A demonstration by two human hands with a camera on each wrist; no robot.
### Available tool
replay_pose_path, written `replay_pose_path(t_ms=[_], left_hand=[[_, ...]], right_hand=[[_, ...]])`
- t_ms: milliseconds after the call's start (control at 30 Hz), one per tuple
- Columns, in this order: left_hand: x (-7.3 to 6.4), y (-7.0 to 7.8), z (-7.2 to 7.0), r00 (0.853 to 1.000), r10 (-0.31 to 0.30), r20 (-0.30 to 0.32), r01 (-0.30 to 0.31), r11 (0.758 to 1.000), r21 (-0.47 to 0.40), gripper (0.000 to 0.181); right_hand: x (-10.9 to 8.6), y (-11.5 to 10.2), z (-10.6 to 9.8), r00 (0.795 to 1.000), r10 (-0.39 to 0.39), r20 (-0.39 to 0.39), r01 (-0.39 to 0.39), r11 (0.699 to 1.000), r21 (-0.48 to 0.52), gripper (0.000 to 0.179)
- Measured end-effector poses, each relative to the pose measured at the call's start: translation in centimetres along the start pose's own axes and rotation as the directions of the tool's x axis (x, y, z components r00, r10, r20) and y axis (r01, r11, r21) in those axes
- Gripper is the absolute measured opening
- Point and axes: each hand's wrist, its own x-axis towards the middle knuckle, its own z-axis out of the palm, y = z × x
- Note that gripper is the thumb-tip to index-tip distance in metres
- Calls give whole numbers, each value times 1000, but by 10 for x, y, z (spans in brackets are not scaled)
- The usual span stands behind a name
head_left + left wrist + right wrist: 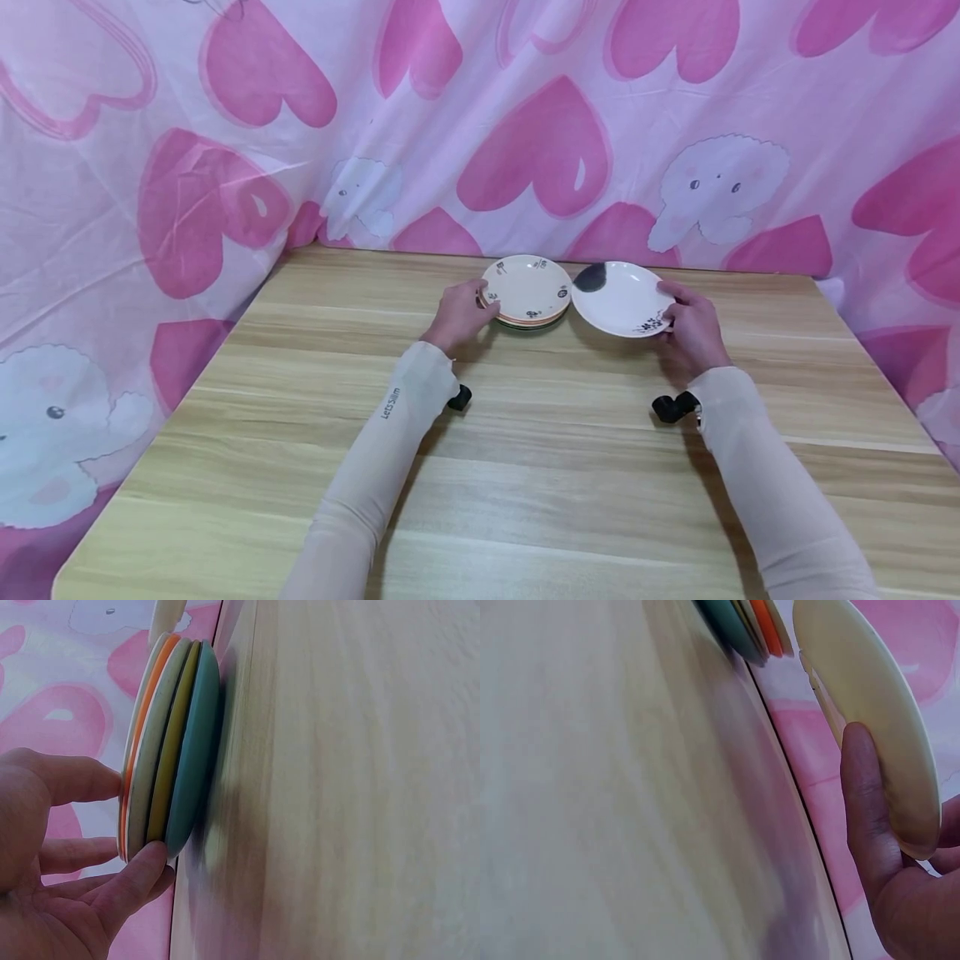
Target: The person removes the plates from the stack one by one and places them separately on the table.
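Note:
A stack of plates stands at the back of the table. Its top plate is cream with small dark drawings round the rim. From the side, the left wrist view shows orange, pale, yellow and teal edges beneath. My left hand holds the stack's left edge, thumb and fingers against the rims. Just right of the stack, a white plate with a dark grey patch and black markings is held raised and slightly tilted. My right hand pinches its right rim, one digit along the underside.
The wood-grain table runs back to a pink curtain with hearts and white cartoon animals. Black camera mounts stick out below both wrists.

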Motion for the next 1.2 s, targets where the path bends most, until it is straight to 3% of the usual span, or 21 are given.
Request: replay_pose_path(t_ms=[233, 767, 1200], left_hand=[[0, -1, 1, 1000, -3, 3, 3, 1000, -15, 57], [1, 0, 0, 1000, 4, 1, -4, 1000, 15, 56], [1, 0, 0, 1000, 12, 0, -12, 1000, 11, 55]], right_hand=[[-1, 7, -8, 1000, 14, -16, -12, 994, 107, 52], [4, 11, -9, 999, 40, 14, -40, 999, -33, 66], [11, 15, -4, 996, 60, 68, -58, 998, -33, 68]])
